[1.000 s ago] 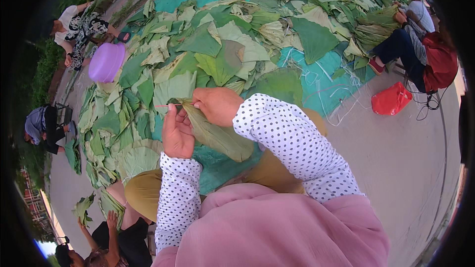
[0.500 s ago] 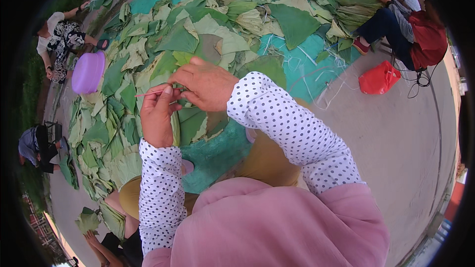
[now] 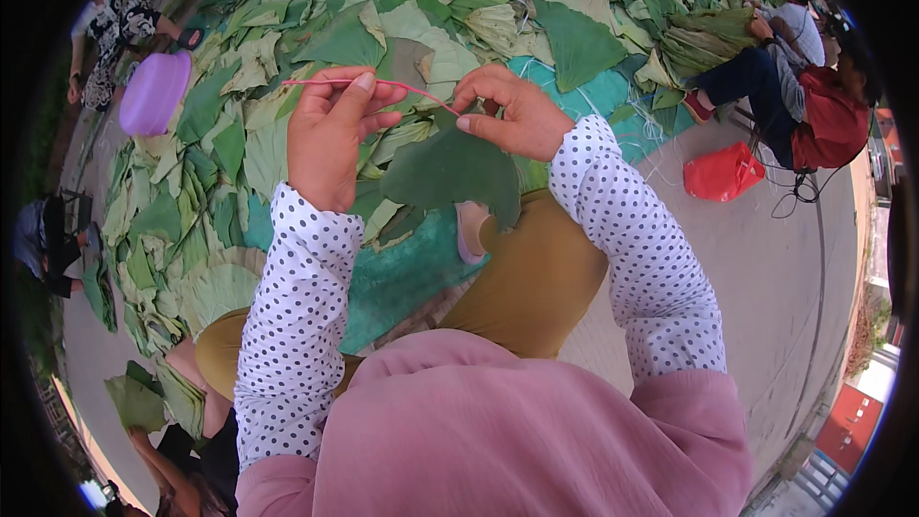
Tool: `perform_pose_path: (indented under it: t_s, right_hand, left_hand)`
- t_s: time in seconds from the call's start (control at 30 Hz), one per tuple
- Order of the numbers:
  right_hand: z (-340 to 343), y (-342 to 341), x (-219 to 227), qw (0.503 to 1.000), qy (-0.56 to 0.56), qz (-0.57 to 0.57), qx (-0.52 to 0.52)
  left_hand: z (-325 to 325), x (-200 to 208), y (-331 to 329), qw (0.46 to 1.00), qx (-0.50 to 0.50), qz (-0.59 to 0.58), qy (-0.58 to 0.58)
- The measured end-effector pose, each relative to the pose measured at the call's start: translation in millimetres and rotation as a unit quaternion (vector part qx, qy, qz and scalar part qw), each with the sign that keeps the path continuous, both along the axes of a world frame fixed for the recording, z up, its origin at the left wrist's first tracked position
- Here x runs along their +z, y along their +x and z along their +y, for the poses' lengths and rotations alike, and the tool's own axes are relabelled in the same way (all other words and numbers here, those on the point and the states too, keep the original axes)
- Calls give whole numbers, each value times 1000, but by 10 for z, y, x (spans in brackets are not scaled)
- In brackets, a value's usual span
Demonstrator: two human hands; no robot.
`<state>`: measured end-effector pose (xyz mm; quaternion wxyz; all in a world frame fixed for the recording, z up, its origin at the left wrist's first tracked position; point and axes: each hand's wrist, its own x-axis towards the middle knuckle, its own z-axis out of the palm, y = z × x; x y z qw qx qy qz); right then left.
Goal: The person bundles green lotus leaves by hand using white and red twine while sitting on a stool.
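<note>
My left hand is raised and pinches one end of a thin pink string. The string runs right to my right hand, whose fingers pinch it at the top edge of a large dark green leaf. The leaf hangs below both hands, over my knees in mustard trousers. Both sleeves are white with black dots.
A wide heap of green leaves covers a teal sheet on the ground. A purple tub stands at the left beside a seated person. Other people sit at the right near a red bag.
My hands have risen and drawn apart, pulling the pink string taut between them. The leaf, earlier bunched between both hands, now hangs flat from my right hand.
</note>
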<state>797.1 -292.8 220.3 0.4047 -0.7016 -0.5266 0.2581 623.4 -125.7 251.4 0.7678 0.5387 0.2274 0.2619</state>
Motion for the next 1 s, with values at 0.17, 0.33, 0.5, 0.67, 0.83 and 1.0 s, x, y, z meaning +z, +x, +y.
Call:
perform_pose_path:
  t_s: [0.17, 0.33, 0.5, 0.67, 0.83, 1.0]
  right_hand:
    - [-239, 309, -414, 990, -29, -135, -4]
    - [-590, 520, -914, 959, -190, -202, -62]
    - [-369, 447, -866, 946, -272, -175, -13]
    - [473, -386, 193, 992, -58, 100, 44]
    - [720, -859, 111, 985, -12, 170, 16]
    - [734, -944, -189, 988, -39, 140, -45]
  left_hand:
    - [131, -25, -85, 998, 45, -41, -2]
    - [149, -38, -224, 996, 69, -51, -12]
    - [148, -165, -447, 996, 78, -29, -26]
    - [-13, -121, -540, 994, 66, -33, -84]
    - [-116, -358, -694, 996, 62, -11, -63]
    - [168, -1599, -1276, 946, 176, 196, -190]
